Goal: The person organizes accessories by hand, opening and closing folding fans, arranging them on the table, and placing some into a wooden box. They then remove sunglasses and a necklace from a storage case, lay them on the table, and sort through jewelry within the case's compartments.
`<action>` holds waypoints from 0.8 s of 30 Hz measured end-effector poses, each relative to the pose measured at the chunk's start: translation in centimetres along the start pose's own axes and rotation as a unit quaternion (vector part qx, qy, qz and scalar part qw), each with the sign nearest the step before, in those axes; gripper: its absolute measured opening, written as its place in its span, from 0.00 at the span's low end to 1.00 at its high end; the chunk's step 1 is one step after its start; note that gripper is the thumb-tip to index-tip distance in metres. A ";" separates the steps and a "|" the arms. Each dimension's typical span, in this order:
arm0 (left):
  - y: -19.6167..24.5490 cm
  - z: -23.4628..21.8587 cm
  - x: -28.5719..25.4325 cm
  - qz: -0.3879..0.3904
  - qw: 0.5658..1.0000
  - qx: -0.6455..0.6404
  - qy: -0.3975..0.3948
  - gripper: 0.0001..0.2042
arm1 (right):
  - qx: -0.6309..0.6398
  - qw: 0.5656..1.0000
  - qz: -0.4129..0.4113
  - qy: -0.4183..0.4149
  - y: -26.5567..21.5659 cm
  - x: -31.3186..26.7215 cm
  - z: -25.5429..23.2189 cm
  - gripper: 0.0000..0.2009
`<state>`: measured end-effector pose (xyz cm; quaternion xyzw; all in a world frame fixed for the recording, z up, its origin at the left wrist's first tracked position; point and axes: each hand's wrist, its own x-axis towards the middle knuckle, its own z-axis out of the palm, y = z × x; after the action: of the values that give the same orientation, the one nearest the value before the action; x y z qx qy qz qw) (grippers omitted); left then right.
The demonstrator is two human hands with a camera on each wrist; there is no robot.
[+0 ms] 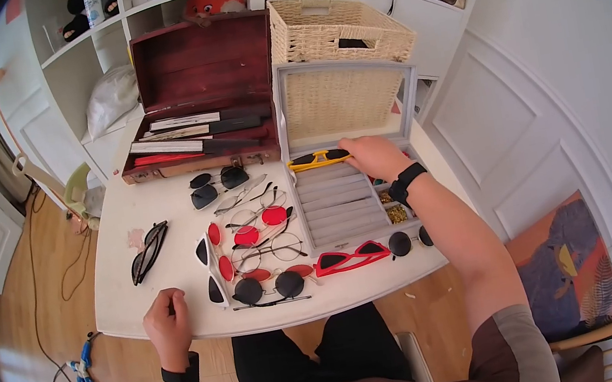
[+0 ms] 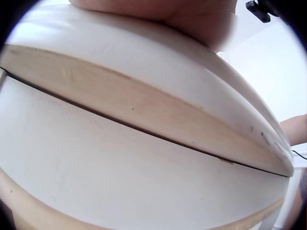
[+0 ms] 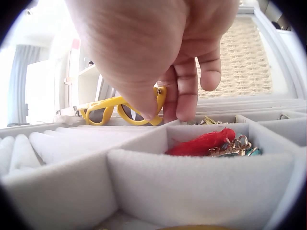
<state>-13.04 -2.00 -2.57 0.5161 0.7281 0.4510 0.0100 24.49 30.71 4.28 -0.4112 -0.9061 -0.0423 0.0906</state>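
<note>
My right hand (image 1: 379,157) pinches one end of a pair of yellow sunglasses (image 1: 319,159) between thumb and fingers. The sunglasses lie across the back of the grey jewellery box (image 1: 336,204), beside the hinged lid. In the right wrist view, the yellow frame (image 3: 103,106) shows dark lenses above the padded ring rolls (image 3: 57,143). Below that hand, a compartment holds a red tassel (image 3: 204,143) with metal pieces. My left hand (image 1: 167,322) rests at the table's front edge, fingers loosely curled and holding nothing. Only part of its palm (image 2: 163,12) shows in the left wrist view.
Several glasses are spread over the white table (image 1: 122,292), among them red sunglasses (image 1: 353,258), white-framed ones (image 1: 215,292) and black ones (image 1: 149,253). Behind stand an open dark-red case (image 1: 202,63) with folded fans and a woven basket (image 1: 342,17). A wall (image 1: 543,73) borders the right.
</note>
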 end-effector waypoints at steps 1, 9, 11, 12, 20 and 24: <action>0.0 0.0 0.0 -0.007 1.000 0.002 -0.004 0.07 | -0.002 1.000 -0.003 0.002 -0.1 0.0 0.0 0.09; 0.0 -0.1 0.0 -0.015 1.000 0.004 -0.007 0.06 | -0.036 0.999 -0.036 0.010 0.1 0.0 0.5 0.08; 0.1 -0.1 0.1 -0.020 1.000 0.005 -0.010 0.06 | -0.057 0.997 -0.052 0.030 0.2 0.0 0.5 0.08; 0.0 0.0 0.1 -0.013 1.000 0.002 -0.006 0.06 | -0.058 0.996 -0.052 0.030 0.2 0.1 0.5 0.08; 0.0 0.0 0.0 -0.005 1.000 -0.009 0.001 0.06 | -0.092 0.994 -0.050 0.021 0.2 0.3 1.0 0.07; -0.1 0.1 0.0 -0.004 1.000 0.003 0.001 0.06 | -0.106 0.993 -0.049 -0.008 -0.5 0.2 -0.2 0.10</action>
<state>-13.10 -1.97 -2.67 0.5132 0.7313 0.4491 0.0098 23.96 30.48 4.51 -0.3739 -0.9162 -0.1392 0.0375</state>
